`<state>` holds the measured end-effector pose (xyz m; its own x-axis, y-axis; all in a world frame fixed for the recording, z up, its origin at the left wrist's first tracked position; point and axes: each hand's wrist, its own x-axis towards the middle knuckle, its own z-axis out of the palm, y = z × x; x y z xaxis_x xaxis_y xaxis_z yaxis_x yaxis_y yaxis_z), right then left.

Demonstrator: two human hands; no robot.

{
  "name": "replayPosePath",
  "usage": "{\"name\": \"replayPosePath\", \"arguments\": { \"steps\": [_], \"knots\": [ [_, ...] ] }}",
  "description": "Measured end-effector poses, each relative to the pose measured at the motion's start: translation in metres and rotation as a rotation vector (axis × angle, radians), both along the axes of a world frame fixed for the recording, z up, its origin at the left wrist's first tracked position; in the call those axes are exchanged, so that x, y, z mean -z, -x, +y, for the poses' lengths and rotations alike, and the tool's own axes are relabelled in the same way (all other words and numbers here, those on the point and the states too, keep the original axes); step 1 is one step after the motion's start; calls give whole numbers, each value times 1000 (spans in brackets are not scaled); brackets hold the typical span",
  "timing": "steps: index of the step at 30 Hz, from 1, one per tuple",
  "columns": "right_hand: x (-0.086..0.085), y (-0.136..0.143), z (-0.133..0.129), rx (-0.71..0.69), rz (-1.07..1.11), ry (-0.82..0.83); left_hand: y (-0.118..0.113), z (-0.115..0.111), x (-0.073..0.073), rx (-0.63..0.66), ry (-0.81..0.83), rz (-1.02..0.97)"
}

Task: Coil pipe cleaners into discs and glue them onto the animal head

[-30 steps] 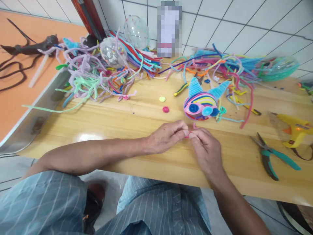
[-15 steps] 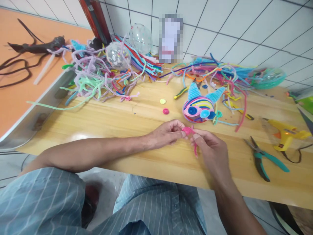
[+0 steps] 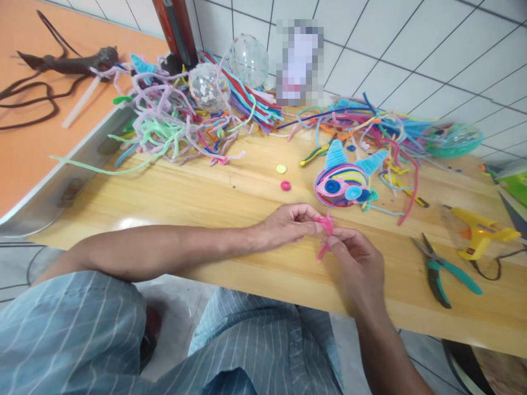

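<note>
Between the fingertips of both hands is a bright pink pipe cleaner (image 3: 326,224), partly wound into a small coil, with a loose end hanging below. My left hand (image 3: 293,224) pinches the coiled part from the left. From the right, my right hand (image 3: 357,253) pinches the pipe cleaner close beside it. Just beyond the hands sits a striped pipe-cleaner animal head (image 3: 343,184) with two blue pointed ears and coiled blue eyes. A pink coil (image 3: 285,186) and a pale yellow coil (image 3: 281,169) lie on the wooden table to its left.
Teal-handled pliers (image 3: 440,271) and a yellow glue gun (image 3: 480,230) lie at the right. Tangled pipe cleaners (image 3: 164,120) and clear balls (image 3: 248,60) fill the back left, with more pipe cleaners (image 3: 370,120) at the back right. A black glue gun (image 3: 82,65) rests on the orange surface.
The pink coil has turned in my fingers, and its loose end now points down to the left. The whole view has shifted slightly.
</note>
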<state>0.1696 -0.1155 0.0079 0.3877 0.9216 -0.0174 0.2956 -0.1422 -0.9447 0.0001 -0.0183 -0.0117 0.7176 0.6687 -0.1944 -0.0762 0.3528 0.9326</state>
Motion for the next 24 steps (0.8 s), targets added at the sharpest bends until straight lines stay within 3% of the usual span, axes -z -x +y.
{"name": "replayPosePath", "arguments": {
  "steps": [9, 18, 24],
  "knots": [
    [0, 1, 6, -54, 36, -65, -3, -1, -2, 8, -4, -21],
    [5, 0, 4, -20, 46, -65, -1, -2, -5, -12, -53, 29],
    [2, -7, 9, -56, 24, 7, 0, -3, -1, 92, -128, 31]
  ]
}}
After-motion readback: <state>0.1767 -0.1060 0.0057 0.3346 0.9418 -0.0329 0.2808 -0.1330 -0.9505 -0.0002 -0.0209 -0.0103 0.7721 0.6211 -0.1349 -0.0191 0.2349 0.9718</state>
